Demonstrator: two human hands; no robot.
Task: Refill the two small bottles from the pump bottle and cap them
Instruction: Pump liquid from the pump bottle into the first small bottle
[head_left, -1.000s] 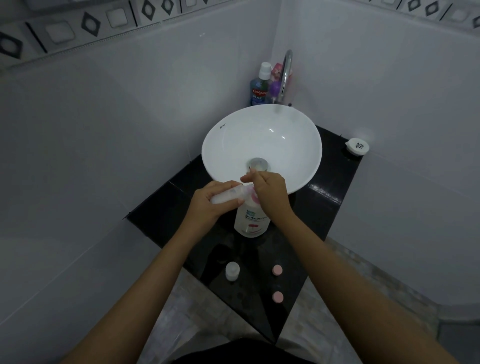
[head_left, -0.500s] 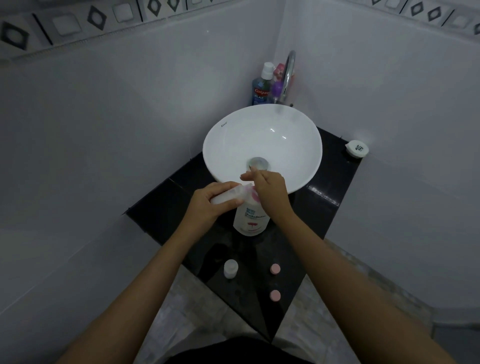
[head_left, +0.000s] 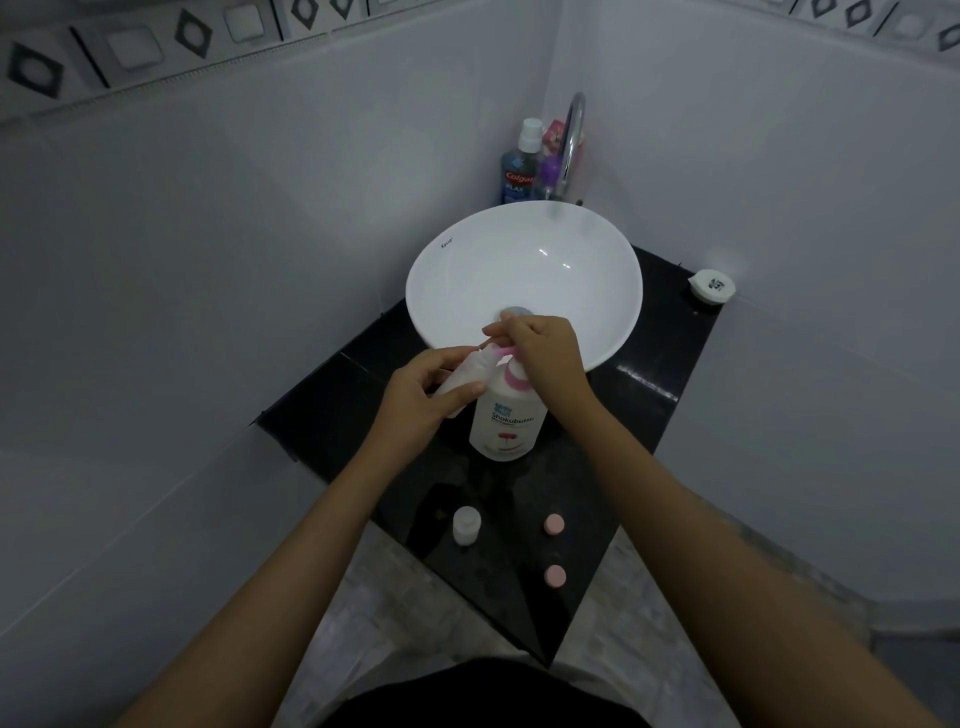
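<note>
Nearest on the glossy black stone counter (head_left: 649, 441), two round pink plastic caps (head_left: 554, 524) lie loose, one behind the other, near the front edge; a careless forearm could sweep either to the floor. Left of them a small white plastic bottle (head_left: 465, 525) stands upright and uncapped, apart from the caps; it looks light and could tip if brushed.

Further in, the left hand (head_left: 423, 392) is wrapped around a second small translucent bottle (head_left: 464, 373), tilted with its mouth against the pink spout. The tall white pump bottle with pink pump head (head_left: 506, 415) stands just beside it, the right hand (head_left: 545, 351) pressing down on the pump. Judgement: the mouth is narrow, so slight misalignment would send liquid over the fingers and counter; an off-centre push could rock the pump bottle.

Behind, the white ceramic basin (head_left: 447, 270) overhangs, limiting room.
</note>
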